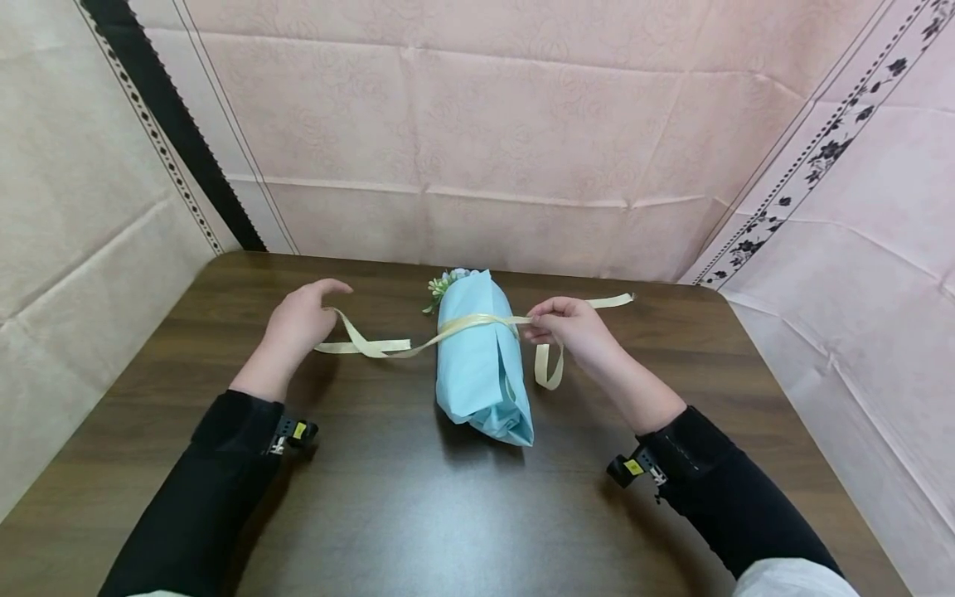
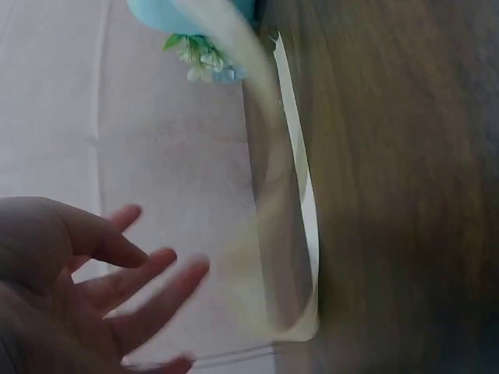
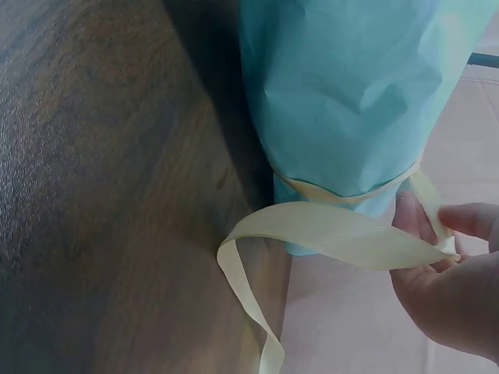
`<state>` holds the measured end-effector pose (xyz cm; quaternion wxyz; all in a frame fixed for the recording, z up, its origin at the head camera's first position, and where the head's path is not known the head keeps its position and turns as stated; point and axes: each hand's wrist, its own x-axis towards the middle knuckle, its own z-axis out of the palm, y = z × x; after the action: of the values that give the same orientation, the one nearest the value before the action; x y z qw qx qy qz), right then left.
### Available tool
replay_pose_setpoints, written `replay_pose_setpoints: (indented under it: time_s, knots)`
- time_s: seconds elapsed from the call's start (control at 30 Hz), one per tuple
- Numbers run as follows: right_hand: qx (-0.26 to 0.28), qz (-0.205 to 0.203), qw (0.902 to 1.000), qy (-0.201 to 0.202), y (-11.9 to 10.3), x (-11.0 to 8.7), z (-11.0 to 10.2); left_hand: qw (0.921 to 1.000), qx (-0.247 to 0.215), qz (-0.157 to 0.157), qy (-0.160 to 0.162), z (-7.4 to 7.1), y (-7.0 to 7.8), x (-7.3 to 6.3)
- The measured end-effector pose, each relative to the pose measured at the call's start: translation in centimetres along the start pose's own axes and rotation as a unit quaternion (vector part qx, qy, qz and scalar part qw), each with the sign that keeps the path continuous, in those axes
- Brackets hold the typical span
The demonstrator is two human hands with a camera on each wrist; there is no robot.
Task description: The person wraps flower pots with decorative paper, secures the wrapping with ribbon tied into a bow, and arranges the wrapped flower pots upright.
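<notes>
A bouquet wrapped in light blue paper (image 1: 477, 365) lies on the table, small pale flowers (image 1: 442, 288) showing at its far end. Around its middle runs a cream ribbon (image 1: 462, 325). My right hand (image 1: 570, 327) pinches the ribbon at the bundle's right side; one length loops down and an end sticks out to the right. On the left, my left hand (image 1: 298, 317) is beside the other length of ribbon, fingers loosely extended. The left wrist view shows a gap between those fingers (image 2: 168, 292) and the blurred ribbon (image 2: 308, 210).
The brown wooden table (image 1: 358, 497) reaches back to a pale patterned cloth (image 1: 522, 124) hanging behind it, with more cloth at both sides. Dark wrist cameras (image 1: 294, 433) are strapped over the black sleeves (image 1: 197, 506).
</notes>
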<state>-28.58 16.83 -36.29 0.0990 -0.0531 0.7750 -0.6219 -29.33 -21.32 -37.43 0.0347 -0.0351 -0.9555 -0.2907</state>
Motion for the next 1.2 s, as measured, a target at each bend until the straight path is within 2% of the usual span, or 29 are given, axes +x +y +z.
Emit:
replay_pose_setpoints:
  time_s: [0.07,0.13,0.23,0.37,0.43,0.53,0.77,1.03,1.2]
  knots:
    - [-0.014,0.002,0.9999,-0.009,0.1,0.1,0.0,0.999,0.04,0.015,0.015,0.2,0.8,-0.1]
    - [-0.025,0.003,0.9995,-0.021,0.2,0.1,0.0,0.9983,0.038,0.034,0.027,0.7,2.0,-0.2]
    - [-0.047,0.001,0.9982,-0.037,0.3,0.2,0.1,0.9968,-0.04,0.069,0.005,1.7,4.2,-0.3]
    - [-0.075,-0.014,0.9961,-0.045,0.0,0.2,0.4,0.9817,-0.15,0.101,-0.059,3.2,7.5,-0.5]
    - [-0.088,-0.024,0.9948,-0.045,-0.1,0.3,0.6,0.9758,-0.172,0.109,-0.078,3.9,8.8,-0.5]
    - [-0.111,-0.034,0.9925,-0.038,-0.2,0.5,0.9,0.9742,-0.175,0.111,-0.088,4.8,10.1,-0.5]
    - [-0.128,-0.015,0.9916,-0.006,0.1,0.7,1.8,0.9803,-0.153,0.09,-0.087,6.3,10.9,-0.3]
    - [-0.097,-0.012,0.995,0.023,0.4,0.4,2.4,0.9738,-0.189,0.079,-0.099,6.8,10.8,-0.3]
    - [-0.069,-0.004,0.997,0.034,0.5,0.1,2.5,0.9742,-0.2,0.064,-0.083,6.6,10.9,-0.5]
